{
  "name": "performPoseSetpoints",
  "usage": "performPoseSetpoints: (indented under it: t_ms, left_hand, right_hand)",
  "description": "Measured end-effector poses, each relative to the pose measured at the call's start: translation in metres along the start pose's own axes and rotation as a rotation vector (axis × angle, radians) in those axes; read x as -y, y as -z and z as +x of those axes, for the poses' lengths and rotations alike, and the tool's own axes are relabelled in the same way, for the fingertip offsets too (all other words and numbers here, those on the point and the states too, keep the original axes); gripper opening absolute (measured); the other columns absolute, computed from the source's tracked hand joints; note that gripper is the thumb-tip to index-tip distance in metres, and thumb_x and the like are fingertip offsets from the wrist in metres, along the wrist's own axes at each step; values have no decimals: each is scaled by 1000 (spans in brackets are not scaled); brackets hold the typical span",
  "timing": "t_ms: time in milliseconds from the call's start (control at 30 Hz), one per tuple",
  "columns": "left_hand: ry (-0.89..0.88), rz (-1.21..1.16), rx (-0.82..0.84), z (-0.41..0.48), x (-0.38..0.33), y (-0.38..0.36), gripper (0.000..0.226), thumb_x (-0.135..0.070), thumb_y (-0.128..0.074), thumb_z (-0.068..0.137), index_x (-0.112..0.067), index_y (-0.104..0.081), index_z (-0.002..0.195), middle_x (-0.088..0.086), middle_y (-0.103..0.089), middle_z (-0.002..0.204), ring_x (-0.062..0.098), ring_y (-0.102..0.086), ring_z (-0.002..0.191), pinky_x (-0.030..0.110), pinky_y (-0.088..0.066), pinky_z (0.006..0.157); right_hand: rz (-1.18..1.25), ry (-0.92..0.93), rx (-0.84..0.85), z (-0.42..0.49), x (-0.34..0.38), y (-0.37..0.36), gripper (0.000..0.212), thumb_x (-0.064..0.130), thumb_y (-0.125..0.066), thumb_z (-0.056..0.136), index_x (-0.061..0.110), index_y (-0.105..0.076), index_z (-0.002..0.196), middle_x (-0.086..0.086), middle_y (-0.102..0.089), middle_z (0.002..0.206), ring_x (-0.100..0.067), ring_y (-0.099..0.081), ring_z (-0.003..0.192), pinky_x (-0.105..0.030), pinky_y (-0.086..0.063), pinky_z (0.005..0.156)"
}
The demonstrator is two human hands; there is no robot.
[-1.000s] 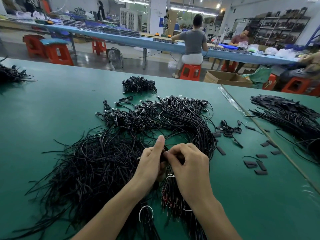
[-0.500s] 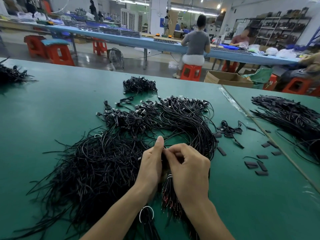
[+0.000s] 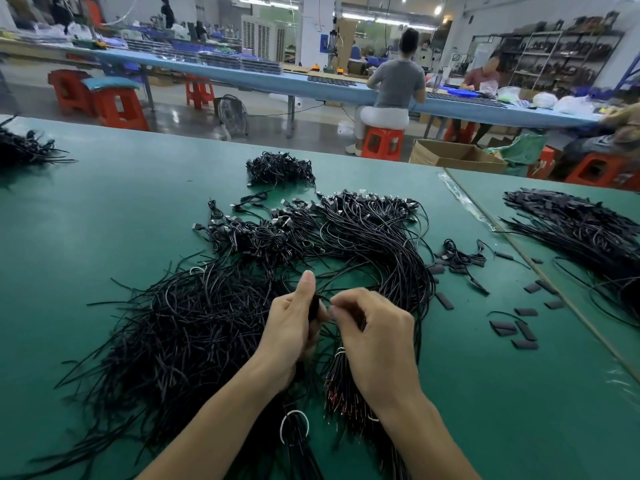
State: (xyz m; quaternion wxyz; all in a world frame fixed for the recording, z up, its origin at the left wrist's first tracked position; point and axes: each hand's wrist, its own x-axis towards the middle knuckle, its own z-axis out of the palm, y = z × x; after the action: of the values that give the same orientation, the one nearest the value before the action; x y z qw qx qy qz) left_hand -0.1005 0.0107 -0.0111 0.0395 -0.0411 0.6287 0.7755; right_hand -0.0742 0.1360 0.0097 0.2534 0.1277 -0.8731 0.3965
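A big tangle of thin black cables covers the middle of the green table. My left hand grips a small black tube piece, thumb pointing up. My right hand sits just to its right, fingers curled, pinching a thin black cable at its fingertips close to the tube. Under my right wrist lies a tied bundle of cables with reddish ends. What my palms cover is hidden.
Short black sleeve pieces lie scattered at the right. Small cable heaps sit at the back and far left. Another cable pile lies on the adjoining table. People sit at a blue bench beyond.
My right hand has drawn slightly away from the left, opening a small gap between the fingertips. The left hand keeps its grip and place.
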Motion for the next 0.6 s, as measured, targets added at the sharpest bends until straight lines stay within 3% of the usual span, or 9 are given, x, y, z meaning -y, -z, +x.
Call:
performPoseSetpoints:
  t_ms: [200,267,367,467,600]
  left_hand:
    - [123,180,206,-2,-2,3,64,-77,-30,91,-25,-30,54,-5,-24,53,15,-14,45,20,-18,39]
    - [112,107,214,-1,-4,3,59,-68,-36,95,-26,-29,54,-5,-21,54,16,-12,46,19,-17,40]
    - [76,-98,93,4,-8,11,59,-60,-40,98,-26,-34,50,-7,-23,50,13,-15,41,18,-20,35]
    - [27,-327,19,10,-10,22,54,-61,-44,88,-22,-38,51,-6,-25,50,8,-20,39,19,-24,31]
    - [14,-494,-9,13,-12,33,51,-60,-46,84,-20,-43,53,-5,-31,51,7,-26,38,18,-28,31]
  right_hand:
    - [-110,66,-36,14,-6,7,15,10,-77,84,21,-74,94,13,-69,90,-8,-59,90,-34,-53,83]
    - [-94,42,-58,12,-7,5,15,16,-75,87,23,-71,100,15,-64,93,-6,-57,90,-28,-51,84]
    - [-89,-36,-80,5,-11,0,14,25,-67,92,26,-64,106,19,-52,86,-2,-52,83,-15,-45,75]
    - [-197,-98,189,-3,-19,-10,10,27,-60,97,26,-64,106,16,-58,94,-2,-56,88,-19,-49,79]
    - [-426,-87,541,-14,-25,-31,20,31,-53,100,23,-65,113,3,-63,111,-19,-55,107,-34,-47,95]
